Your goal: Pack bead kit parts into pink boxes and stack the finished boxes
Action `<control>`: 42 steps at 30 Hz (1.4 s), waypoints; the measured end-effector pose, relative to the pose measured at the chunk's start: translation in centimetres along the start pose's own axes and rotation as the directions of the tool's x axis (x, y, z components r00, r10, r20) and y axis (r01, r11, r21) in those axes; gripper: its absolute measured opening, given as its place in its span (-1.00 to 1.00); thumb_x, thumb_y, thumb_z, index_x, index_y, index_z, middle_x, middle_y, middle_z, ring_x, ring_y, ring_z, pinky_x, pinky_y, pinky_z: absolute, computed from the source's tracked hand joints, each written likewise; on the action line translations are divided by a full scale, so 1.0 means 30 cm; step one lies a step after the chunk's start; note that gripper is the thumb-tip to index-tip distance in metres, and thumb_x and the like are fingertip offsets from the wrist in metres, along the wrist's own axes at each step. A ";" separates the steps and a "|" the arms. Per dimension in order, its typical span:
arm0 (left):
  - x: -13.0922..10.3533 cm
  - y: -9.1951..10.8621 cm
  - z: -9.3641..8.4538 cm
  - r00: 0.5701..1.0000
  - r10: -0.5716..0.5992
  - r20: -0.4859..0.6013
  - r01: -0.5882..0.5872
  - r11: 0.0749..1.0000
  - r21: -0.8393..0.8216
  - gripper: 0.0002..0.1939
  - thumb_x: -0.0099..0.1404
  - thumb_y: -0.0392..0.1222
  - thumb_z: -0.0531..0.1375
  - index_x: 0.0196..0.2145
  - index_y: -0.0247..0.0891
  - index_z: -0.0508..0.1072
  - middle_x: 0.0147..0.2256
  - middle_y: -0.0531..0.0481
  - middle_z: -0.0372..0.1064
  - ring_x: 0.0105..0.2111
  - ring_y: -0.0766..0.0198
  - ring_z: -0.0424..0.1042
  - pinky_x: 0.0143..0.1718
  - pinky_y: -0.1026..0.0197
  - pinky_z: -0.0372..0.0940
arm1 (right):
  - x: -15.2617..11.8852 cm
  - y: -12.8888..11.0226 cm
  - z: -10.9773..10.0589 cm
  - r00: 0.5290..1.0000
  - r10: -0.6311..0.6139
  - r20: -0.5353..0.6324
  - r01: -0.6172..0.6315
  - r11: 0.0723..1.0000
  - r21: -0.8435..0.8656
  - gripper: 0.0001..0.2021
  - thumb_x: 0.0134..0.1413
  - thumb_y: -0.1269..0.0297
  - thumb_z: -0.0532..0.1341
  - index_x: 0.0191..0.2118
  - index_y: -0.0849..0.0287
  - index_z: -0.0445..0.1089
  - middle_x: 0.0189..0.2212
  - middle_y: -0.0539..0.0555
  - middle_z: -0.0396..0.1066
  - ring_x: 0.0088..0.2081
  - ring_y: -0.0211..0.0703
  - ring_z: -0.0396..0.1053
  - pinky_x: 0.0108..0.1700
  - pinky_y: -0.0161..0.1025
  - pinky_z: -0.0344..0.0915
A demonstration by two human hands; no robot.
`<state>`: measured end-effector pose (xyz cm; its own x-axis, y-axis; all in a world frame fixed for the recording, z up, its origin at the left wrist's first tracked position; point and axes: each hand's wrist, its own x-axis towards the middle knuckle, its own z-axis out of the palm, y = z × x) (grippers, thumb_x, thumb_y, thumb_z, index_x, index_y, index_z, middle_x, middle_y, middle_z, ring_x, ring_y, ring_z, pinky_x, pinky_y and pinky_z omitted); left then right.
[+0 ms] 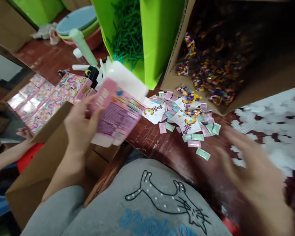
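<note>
My left hand [82, 121] grips a pink printed box [118, 113] with white flaps standing open at its top and bottom. Over the right part of the table, my right hand [248, 160] is blurred by motion, its fingers apart and nothing seen in them. Between the hands lie small pink and green packets [196, 137] and white printed sheets [186, 121]. Small bags of colourful beads [189, 94] rest on and behind the sheets.
Behind stand a green bin [159, 39] of green sticks and a carton [172, 65] of bead bags. White pieces [272, 124] lie right. Finished-looking pink boxes [46, 98] fill a left carton. Another person's arm [9, 154] shows far left.
</note>
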<state>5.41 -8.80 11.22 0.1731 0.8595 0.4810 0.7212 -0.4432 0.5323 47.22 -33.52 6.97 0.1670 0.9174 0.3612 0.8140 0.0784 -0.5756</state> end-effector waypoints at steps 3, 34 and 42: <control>-0.132 0.119 0.144 0.970 0.019 0.241 0.071 0.931 -0.357 -0.50 0.48 0.12 0.44 0.26 -0.11 0.64 0.09 -0.07 0.68 -0.06 0.09 0.61 0.12 0.04 0.51 | 0.193 -0.167 0.221 0.945 -0.319 0.072 0.318 0.948 0.030 -0.32 0.52 0.28 0.28 0.62 -0.17 0.18 0.52 0.25 0.35 0.44 0.32 0.44 0.38 0.38 0.55; -0.104 0.190 0.557 0.849 0.159 0.504 0.318 0.608 -0.727 -0.72 0.53 0.10 0.41 0.01 -0.10 0.59 -0.14 -0.01 0.63 -0.15 0.22 0.62 -0.10 0.17 0.51 | 0.167 0.126 0.288 0.995 0.097 -0.017 -0.069 0.808 0.586 -0.88 0.40 0.21 0.45 -0.01 -0.06 0.60 0.06 0.06 0.60 0.17 -0.06 0.58 0.21 -0.04 0.57; -0.079 0.249 0.509 0.764 0.214 0.609 0.387 0.604 -0.697 -0.70 0.49 0.09 0.45 -0.15 -0.21 0.64 -0.01 -0.16 0.72 0.03 0.11 0.70 0.09 0.04 0.58 | 0.201 0.073 0.238 0.996 0.024 0.085 -0.072 0.774 0.630 -0.87 0.41 0.20 0.46 0.01 -0.07 0.65 0.01 0.02 0.71 0.08 -0.09 0.67 0.17 -0.07 0.58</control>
<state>20.62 -10.25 3.41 0.6952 0.7165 0.0574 0.0345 -0.1129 0.9930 46.04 -25.03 2.66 0.1390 0.9487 0.2839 0.2674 0.2401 -0.9332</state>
